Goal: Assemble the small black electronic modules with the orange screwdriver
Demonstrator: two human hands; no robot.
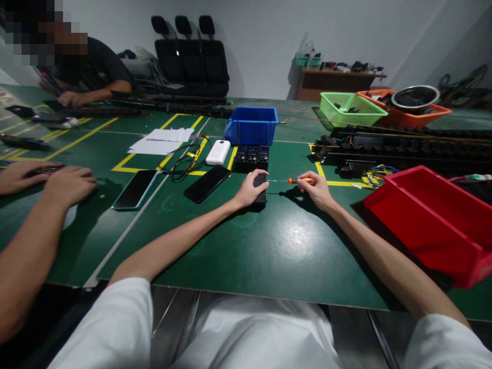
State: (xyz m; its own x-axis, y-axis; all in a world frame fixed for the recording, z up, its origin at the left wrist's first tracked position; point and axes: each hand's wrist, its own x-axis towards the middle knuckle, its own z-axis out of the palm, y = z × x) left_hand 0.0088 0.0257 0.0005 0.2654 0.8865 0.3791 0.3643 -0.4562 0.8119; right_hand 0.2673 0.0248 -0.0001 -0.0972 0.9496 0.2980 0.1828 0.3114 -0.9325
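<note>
"As the left hand (249, 190) is clasping the black box (260, 199), the right hand (315, 191) is working in from three o'clock!"

"What are those left fingers doing?"

"They're curling over the box's top, gripping it against the green table (230, 246). Over at three, the right fingers are closing round the orange handle of a screwdriver (295, 181), and its thin shaft is pointing to nine o'clock, straight at the box's side."

"Is the tip touching?"

"Can't tell from here; it's looking very near. And the box is sitting right at the centre of our clock, just in front of the small black units (251, 158), which are lining up at twelve."

"Anything beyond them?"

"The blue bin (253, 125) is standing there, also at twelve. A white power bank (218, 152) is lying towards eleven, a black phone (207, 183) is resting near nine, and the red bin (430, 215) is filling four o'clock."

"And way out at nine?"

"Another person's hands (69, 185) are resting low over the table!"
</note>
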